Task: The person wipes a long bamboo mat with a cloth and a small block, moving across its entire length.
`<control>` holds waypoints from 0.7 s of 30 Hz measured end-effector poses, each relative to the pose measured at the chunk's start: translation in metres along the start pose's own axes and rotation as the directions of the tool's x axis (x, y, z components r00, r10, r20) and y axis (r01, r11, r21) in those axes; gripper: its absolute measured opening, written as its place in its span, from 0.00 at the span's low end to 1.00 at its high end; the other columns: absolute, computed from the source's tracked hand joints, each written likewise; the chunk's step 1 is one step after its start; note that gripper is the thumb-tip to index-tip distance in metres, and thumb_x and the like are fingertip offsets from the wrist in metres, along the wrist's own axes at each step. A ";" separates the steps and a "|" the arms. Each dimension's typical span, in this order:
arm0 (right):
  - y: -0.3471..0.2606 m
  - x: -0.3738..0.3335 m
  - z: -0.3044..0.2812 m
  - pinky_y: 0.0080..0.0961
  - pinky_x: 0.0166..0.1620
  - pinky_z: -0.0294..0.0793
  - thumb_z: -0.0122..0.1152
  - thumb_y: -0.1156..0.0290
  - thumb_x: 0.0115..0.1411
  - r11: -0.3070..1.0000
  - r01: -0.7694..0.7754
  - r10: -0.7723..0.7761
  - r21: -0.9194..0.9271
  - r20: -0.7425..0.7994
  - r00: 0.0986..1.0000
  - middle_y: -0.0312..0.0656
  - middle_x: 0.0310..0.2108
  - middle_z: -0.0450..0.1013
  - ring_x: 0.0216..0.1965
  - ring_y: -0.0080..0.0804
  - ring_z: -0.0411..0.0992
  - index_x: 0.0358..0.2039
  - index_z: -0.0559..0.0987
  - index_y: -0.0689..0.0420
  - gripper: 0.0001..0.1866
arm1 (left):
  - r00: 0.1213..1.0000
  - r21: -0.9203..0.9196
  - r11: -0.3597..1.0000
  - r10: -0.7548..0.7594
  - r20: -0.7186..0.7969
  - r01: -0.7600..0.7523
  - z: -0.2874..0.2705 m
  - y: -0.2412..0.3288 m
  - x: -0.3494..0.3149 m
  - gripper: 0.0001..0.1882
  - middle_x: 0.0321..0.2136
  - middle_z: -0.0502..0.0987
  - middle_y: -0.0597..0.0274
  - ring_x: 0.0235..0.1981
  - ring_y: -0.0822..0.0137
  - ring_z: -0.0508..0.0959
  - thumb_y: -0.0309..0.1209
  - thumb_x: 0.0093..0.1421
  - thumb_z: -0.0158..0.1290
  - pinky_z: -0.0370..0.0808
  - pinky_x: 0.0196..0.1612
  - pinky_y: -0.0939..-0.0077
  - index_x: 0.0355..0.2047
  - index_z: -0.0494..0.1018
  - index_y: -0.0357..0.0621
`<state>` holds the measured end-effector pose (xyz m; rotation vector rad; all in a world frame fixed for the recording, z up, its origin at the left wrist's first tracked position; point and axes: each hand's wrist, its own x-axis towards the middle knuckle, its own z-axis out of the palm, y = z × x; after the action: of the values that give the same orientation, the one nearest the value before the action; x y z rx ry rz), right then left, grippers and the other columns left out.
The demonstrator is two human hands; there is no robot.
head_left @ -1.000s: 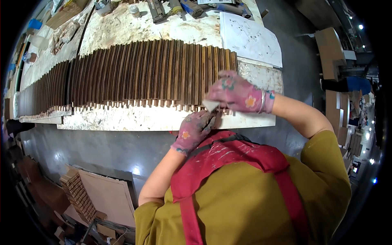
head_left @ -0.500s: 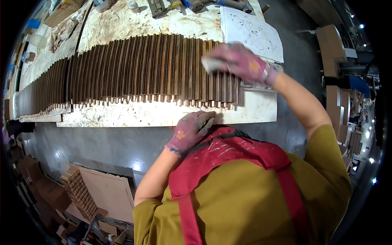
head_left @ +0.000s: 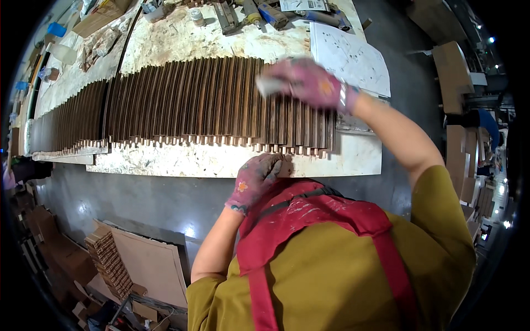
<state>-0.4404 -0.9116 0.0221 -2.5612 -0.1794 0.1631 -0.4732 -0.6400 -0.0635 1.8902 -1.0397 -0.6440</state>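
Observation:
My right hand [head_left: 306, 83], in a pink flowered glove, is closed around a pale pad or folded cloth [head_left: 269, 85]; motion blur hides its exact kind. It presses over the upper part of a long row of dark brown wooden slats [head_left: 187, 99] lying side by side. Light round pegs [head_left: 221, 140] stick out from the slats' near ends. At the table's near edge, just below the pegs, my left hand [head_left: 259, 175] rests in a matching glove with dark-coated fingers. Its fingers lie loosely bent, with nothing visible in them.
The slats lie on a stained white worktable [head_left: 232, 163]. A paper sheet with drawings [head_left: 350, 58] is at the far right, beside tools [head_left: 273, 15]. A small jar [head_left: 197, 17] and a clear bottle [head_left: 62, 53] stand farther back. Cardboard panels [head_left: 146, 259] lean behind on the left.
My right hand has moved left along the slats with the pale pad. My left hand stays by the table edge. The whole view has shifted slightly, placing the table lower and to the right.

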 end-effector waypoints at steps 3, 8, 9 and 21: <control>0.048 0.047 0.006 0.36 0.45 0.75 0.46 0.41 0.66 0.993 0.002 -0.048 -0.117 -0.385 0.922 0.46 0.49 0.76 0.44 0.38 0.77 0.54 0.77 0.52 0.29 | 1.000 -0.044 0.999 0.008 -0.003 -0.008 0.004 -0.002 0.002 0.13 0.39 0.79 0.53 0.30 0.60 0.80 0.33 0.65 0.53 0.78 0.38 0.69 0.46 0.76 0.41; -0.022 -0.014 0.040 0.41 0.60 0.61 0.52 0.53 0.66 0.954 0.181 -0.164 -0.238 0.090 0.982 0.36 0.48 0.77 0.52 0.31 0.71 0.54 0.77 0.45 0.19 | 0.997 -0.117 0.991 0.063 -0.050 -0.069 0.010 -0.028 -0.001 0.13 0.38 0.80 0.54 0.25 0.67 0.80 0.33 0.66 0.53 0.78 0.36 0.73 0.46 0.77 0.40; -0.022 -0.025 0.034 0.42 0.60 0.60 0.53 0.55 0.65 0.940 0.275 -0.251 -0.203 0.137 0.958 0.36 0.48 0.77 0.52 0.30 0.71 0.53 0.77 0.45 0.18 | 0.987 -0.047 0.989 0.132 -0.090 -0.137 0.010 -0.029 -0.001 0.13 0.39 0.80 0.54 0.26 0.66 0.80 0.33 0.66 0.52 0.78 0.37 0.73 0.46 0.77 0.40; -0.030 0.021 0.040 0.36 0.51 0.72 0.55 0.58 0.64 0.948 0.191 -0.204 -0.254 -0.026 0.979 0.39 0.43 0.78 0.44 0.32 0.76 0.50 0.78 0.48 0.16 | 0.995 -0.011 0.996 -0.094 -0.031 0.094 -0.032 -0.032 -0.003 0.15 0.44 0.79 0.53 0.49 0.51 0.76 0.36 0.62 0.54 0.72 0.53 0.61 0.47 0.76 0.45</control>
<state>-0.4288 -0.8620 0.0033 -2.7732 -0.4613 -0.0036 -0.4382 -0.6142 -0.0754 1.9437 -0.9304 -0.6695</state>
